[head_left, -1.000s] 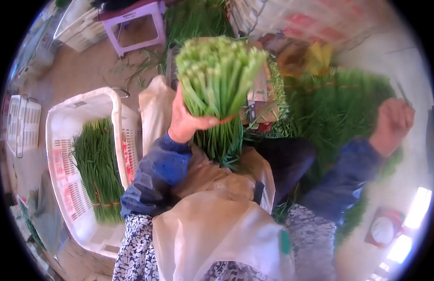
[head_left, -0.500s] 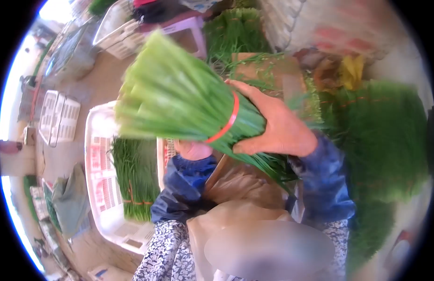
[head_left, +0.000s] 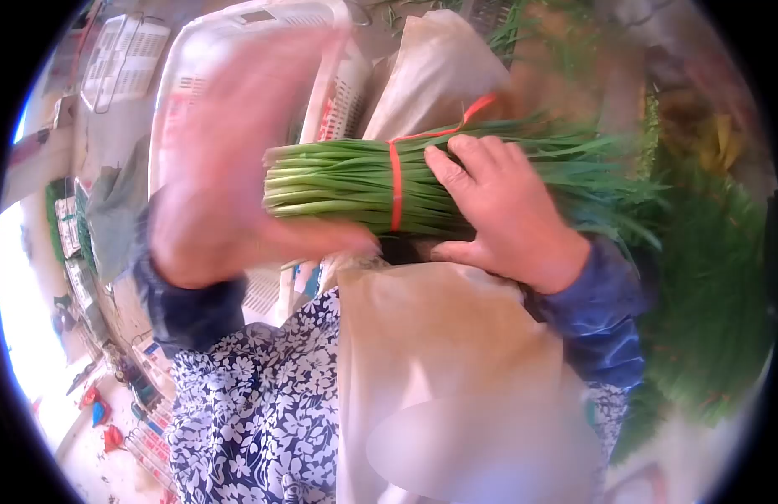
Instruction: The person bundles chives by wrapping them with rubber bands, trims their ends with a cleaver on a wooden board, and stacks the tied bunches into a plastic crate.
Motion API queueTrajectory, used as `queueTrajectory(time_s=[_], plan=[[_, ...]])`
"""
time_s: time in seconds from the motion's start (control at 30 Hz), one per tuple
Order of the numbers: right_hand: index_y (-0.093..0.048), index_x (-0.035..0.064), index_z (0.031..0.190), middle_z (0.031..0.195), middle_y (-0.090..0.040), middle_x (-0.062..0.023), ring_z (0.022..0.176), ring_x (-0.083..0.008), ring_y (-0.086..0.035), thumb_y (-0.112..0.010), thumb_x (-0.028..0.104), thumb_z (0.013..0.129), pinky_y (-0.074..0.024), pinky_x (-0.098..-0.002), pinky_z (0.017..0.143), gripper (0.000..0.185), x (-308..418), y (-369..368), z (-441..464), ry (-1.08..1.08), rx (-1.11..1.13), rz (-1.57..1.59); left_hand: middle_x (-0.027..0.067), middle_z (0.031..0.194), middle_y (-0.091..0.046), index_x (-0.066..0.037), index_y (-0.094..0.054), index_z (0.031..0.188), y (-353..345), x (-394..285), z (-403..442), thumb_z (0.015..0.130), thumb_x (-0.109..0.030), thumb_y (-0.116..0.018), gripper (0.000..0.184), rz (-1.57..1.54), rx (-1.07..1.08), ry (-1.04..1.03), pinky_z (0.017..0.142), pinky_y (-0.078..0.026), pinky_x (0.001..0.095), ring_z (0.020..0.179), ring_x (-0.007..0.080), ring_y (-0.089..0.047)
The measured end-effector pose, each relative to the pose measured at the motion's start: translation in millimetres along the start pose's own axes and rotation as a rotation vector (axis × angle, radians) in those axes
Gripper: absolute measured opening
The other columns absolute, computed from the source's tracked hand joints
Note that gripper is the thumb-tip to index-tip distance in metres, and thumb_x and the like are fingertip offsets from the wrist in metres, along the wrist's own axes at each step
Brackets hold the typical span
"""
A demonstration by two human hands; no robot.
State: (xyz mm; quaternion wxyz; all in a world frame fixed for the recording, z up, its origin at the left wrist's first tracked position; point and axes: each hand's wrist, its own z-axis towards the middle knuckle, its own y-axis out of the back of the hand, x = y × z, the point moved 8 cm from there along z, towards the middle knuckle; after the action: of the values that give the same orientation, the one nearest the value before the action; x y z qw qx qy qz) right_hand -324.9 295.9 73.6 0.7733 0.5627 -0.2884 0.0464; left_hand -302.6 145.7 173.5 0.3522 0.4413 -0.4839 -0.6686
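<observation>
A bunch of garlic chives (head_left: 347,181) lies sideways in front of my apron, its pale cut ends to the left and its leafy tips to the right. A red band (head_left: 396,189) circles it, with a loose tail sticking up at the top edge. My right hand (head_left: 515,214) grips the bunch just right of the band, fingers over the top and thumb at the near side. Beside the cut ends, my left hand (head_left: 238,185) is smeared by motion; its palm is flat, its fingers reach upward and its thumb stretches out along the bunch's near side.
A white plastic basket (head_left: 166,109) stands behind my left hand, and a smaller white crate (head_left: 124,63) sits farther left. To the right is a large heap of green chives (head_left: 699,302). A beige cloth (head_left: 443,67) rises beyond the bunch.
The bunch has come down from a raised, tilted position to lie level near my lap. My left hand has come out from beneath it to the left. My view has shifted.
</observation>
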Motion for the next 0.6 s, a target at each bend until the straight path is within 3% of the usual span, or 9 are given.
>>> queueTrajectory(time_s=[0.03,0.07,0.1,0.17,0.23,0.3,0.43,0.5,0.6], plan=[[-0.056,0.0007,0.119,0.105,-0.055,-0.0142,0.096,-0.032,-0.054,-0.076,0.025,0.068,-0.0445,-0.0416,0.082,0.06,-2.6,6.8,0.4,0.025,0.02,0.057,0.0256,0.132,-0.055,0.001,-0.042,0.141,-21.5,-15.4,5.0,0.058,-0.035,-0.085,0.101,0.081,0.164,-0.02,0.104,-0.04,0.0473,0.125,0.0389,-0.051],[-0.058,0.0012,0.112,0.104,-0.058,-0.0148,0.098,-0.0339,-0.057,-0.072,0.021,0.073,-0.0471,-0.0422,0.084,0.046,-8.5,19.1,1.6,0.003,0.028,0.114,0.0256,0.132,-0.055,0.001,-0.042,0.141,-36.6,-15.2,4.0,0.058,-0.035,-0.085,0.101,0.076,0.163,-0.023,0.104,-0.04,0.0473,0.125,0.0389,-0.051],[-0.058,0.0012,0.112,0.104,-0.058,-0.0148,0.098,-0.0339,-0.057,-0.072,0.021,0.073,-0.0471,-0.0422,0.084,0.046,-12.8,22.2,6.9,-0.003,0.027,0.109,0.0241,0.121,-0.058,0.001,-0.043,0.138,-60.3,-10.4,2.2,0.056,-0.038,-0.086,0.101,0.103,0.169,-0.051,0.099,-0.043,0.0467,0.116,0.0382,-0.055],[-0.062,0.0004,0.105,0.102,-0.061,-0.016,0.097,-0.0341,-0.059,-0.069,0.019,0.076,-0.0489,-0.0429,0.082,0.035,-20.0,45.8,22.8,0.019,-0.306,0.104,0.0226,0.111,-0.06,0.001,-0.043,0.134,-84.3,-3.6,2.7,0.053,-0.04,-0.088,0.101,0.137,0.174,-0.088,0.094,-0.046,0.0461,0.106,0.0374,-0.059],[-0.063,0.0002,0.099,0.102,-0.063,-0.0151,0.099,-0.0335,-0.059,-0.066,0.016,0.077,-0.05,-0.0434,0.081,0.027,-23.6,27.3,34.1,0.051,-0.36,0.12,0.0208,0.117,-0.059,0.003,-0.046,0.133,-132.2,18.1,-18.2,0.054,-0.039,-0.084,0.097,-0.244,0.749,0.268,0.094,-0.042,0.0464,0.111,0.037,-0.056],[-0.064,0.0004,0.094,0.099,-0.064,-0.0134,0.099,-0.0329,-0.06,-0.064,0.013,0.078,-0.05,-0.0434,0.08,0.02,-32.4,-22.9,41.0,-0.028,0.063,0.26,0.0185,0.113,-0.059,0.002,-0.046,0.133,-119.3,6.1,-24.4,0.055,-0.037,-0.085,0.095,-0.145,0.586,0.162,0.091,-0.041,0.0449,0.107,0.0353,-0.057],[-0.065,0.0048,0.088,0.09,-0.061,-0.0086,0.092,-0.0293,-0.058,-0.07,0.015,0.075,-0.0498,-0.0386,0.078,0.017,-11.7,12.8,25.2,-0.014,-0.225,0.222,0.015,0.109,-0.057,0.0,-0.047,0.134,-86.4,-17.3,-23.3,0.058,-0.028,-0.084,0.089,0.246,0.183,0.039,0.087,-0.041,0.0405,0.101,0.0319,-0.056],[-0.067,0.0064,0.087,0.088,-0.059,-0.0065,0.088,-0.0268,-0.056,-0.074,0.015,0.071,-0.0495,-0.0361,0.074,0.02,-16.9,-4.2,20.2,-0.013,-0.214,0.144,0.0147,0.113,-0.055,-0.001,-0.043,0.138,-97.5,-14.8,-24.9,0.057,-0.025,-0.085,0.095,0.293,0.178,0.043,0.089,-0.04,0.0416,0.102,0.0317,-0.053],[-0.068,0.0082,0.083,0.086,-0.057,-0.004,0.085,-0.0241,-0.055,-0.076,0.011,0.068,-0.0487,-0.0356,0.07,0.017,-15.5,-3.2,14.0,-0.023,-0.292,0.247,0.0176,0.12,-0.052,-0.002,-0.036,0.144,-78.4,-1.8,-17.6,0.049,-0.033,-0.09,0.114,-0.012,0.25,0.267,0.097,-0.037,0.0473,0.112,0.0371,-0.049]])
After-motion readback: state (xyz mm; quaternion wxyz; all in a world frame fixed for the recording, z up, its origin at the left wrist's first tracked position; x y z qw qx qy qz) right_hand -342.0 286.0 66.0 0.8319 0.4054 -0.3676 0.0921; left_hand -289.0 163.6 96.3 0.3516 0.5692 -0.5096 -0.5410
